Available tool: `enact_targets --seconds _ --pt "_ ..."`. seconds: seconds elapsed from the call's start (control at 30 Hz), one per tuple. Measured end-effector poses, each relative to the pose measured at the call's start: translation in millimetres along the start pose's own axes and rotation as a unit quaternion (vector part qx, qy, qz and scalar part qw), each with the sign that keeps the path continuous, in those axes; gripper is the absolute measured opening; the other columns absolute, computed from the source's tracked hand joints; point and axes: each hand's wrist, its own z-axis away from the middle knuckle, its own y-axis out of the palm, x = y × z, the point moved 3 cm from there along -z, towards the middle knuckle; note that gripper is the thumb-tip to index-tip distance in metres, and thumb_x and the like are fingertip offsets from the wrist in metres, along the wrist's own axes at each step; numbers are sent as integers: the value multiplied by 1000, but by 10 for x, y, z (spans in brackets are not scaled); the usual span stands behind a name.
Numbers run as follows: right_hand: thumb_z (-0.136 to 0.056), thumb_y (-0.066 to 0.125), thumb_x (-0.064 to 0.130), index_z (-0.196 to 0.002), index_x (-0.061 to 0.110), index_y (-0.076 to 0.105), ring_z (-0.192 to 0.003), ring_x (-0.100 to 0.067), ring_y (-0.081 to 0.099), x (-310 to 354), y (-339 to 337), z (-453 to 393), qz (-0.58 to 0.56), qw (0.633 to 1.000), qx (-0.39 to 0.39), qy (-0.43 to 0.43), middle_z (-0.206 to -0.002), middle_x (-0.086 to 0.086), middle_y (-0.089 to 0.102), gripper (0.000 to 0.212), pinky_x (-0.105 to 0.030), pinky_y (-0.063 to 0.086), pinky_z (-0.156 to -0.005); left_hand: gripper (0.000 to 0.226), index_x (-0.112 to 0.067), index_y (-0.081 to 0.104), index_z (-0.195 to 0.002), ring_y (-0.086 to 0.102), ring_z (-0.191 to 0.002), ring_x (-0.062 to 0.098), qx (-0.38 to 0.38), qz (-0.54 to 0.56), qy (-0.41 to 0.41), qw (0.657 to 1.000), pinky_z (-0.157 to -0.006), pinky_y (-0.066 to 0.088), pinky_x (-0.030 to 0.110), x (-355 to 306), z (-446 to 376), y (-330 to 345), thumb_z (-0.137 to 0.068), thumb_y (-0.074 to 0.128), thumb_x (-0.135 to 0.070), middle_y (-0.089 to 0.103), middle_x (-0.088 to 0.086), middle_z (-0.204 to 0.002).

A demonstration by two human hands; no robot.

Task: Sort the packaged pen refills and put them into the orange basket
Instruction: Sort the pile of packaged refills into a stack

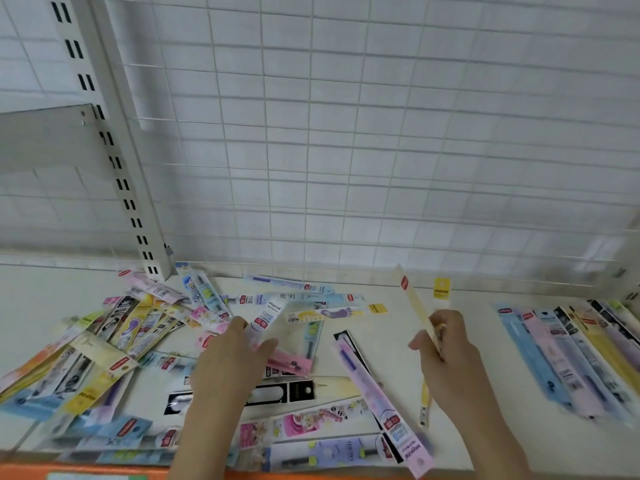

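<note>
Right hand grips upright yellow packs; left hand, fingers spread, rests on loose packs beside it.

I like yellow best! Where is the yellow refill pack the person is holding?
In the head view, the yellow refill pack stands upright in the right hand, right of centre, above the white shelf.

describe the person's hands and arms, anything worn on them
Both the left hand and the right hand are bare: no gloves, and no rings, watch or bracelet show. The forearms are bare too, with no sleeve in view down to the bottom edge of the picture. Nails look short and unpainted, though motion blur makes that hard to confirm.
</note>
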Motion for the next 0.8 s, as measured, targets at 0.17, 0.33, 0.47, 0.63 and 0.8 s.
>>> enact_targets --seconds 0.17,0.33,0.47,0.63,0.8 --pt "-95 40 2 -105 21 23 -58 -19 59 -103 -11 -61 -48 999 -13 13 -81 1 65 27 -33 47 -57 56 -12 46 -125 56 -111 29 12 -72 -5 997 -84 47 35 2 10 92 -88 48 -54 60 10 -120" --pt "-96 37 4 -98 23 41 -72 -17 67 -174 59 -102 -50 998 29 35 -86 0 64 19 -45 56 -73 51 -8 50 -108 60 -98 29 1 -65 -12 998 -77 49 34 -9 66 107 -84 54 -53 63 11 -105" --pt "-99 36 14 -105 25 48 -59 -15 61 -120 103 -80 -33 997 70 11 -81 -2 62 18 -24 50 -53 44 -6 49 -112 59 -98 30 -6 -55 -18 998 -76 48 34 -1 77 113 -87 55 -41 61 12 -107" --pt "-98 41 21 -91 23 52 -55 -18 44 -105 139 -51 7 996 86 -11 -65 -8 54 13 -28 36 -52 54 -6 36 -134 55 -110 31 4 -55 -18 998 -81 44 33 -6 95 110 -88 56 -26 56 14 -124" --pt "-96 46 25 -79 15 52 -50 -14 37 -91 181 -46 36 995 88 -10 -56 1 44 20 -26 32 -51 52 -2 38 -129 54 -106 31 33 -44 -27 998 -80 43 33 4 115 77 -86 59 -22 57 16 -120"
